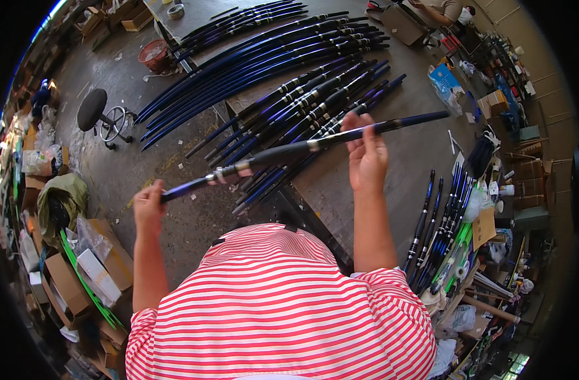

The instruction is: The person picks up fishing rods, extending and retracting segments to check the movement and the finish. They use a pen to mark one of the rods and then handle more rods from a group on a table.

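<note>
A dark blue and black fishing rod (286, 152) is held slantwise in front of my chest, its left end lower and its right end pointing up and away. My left hand (151, 206) is closed round the left end. Farther along, my right hand (366, 158) holds the rod loosely, with the thumb on the near side and the fingers behind. A thick black grip and a silvery fitting show between the hands; the fitting is a little blurred. Just beyond lies a pile of similar rods (314, 101) across the worktable (327, 180).
More rods stand bunched (428, 234) at the right edge. A black round stool (92, 109) and a red basket (155, 56) are on the floor at left. Cardboard boxes (80, 278) crowd the lower left. Another person's arm (432, 11) shows at the far right.
</note>
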The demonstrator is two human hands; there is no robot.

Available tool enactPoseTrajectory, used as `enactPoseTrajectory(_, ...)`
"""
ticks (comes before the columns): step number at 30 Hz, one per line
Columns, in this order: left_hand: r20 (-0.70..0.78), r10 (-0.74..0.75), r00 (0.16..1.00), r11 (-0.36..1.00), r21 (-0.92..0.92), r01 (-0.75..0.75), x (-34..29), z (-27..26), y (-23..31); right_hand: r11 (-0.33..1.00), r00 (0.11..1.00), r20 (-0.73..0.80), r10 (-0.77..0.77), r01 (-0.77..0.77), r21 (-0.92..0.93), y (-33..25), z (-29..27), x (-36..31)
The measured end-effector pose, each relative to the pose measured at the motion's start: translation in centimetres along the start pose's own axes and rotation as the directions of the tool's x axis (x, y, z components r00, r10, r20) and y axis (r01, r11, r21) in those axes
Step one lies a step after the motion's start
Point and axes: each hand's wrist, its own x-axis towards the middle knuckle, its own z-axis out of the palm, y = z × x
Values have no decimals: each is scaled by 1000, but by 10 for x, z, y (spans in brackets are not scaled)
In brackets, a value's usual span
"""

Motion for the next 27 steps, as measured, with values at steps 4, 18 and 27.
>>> enactPoseTrajectory(4,-136,-15,991,669,-738,-92,16,-20,34,954,955,107,278,-288,86,36,-5,-22)
enactPoseTrajectory(18,94,128,987,569,-823,5,6,2,13,959,981,-142,135,-93,268,16,-61,-22)
enactPoseTrajectory(27,236,244,941,767,-640,-39,20,19,94,506,337,385,859,-454,-733,34,-36,-51)
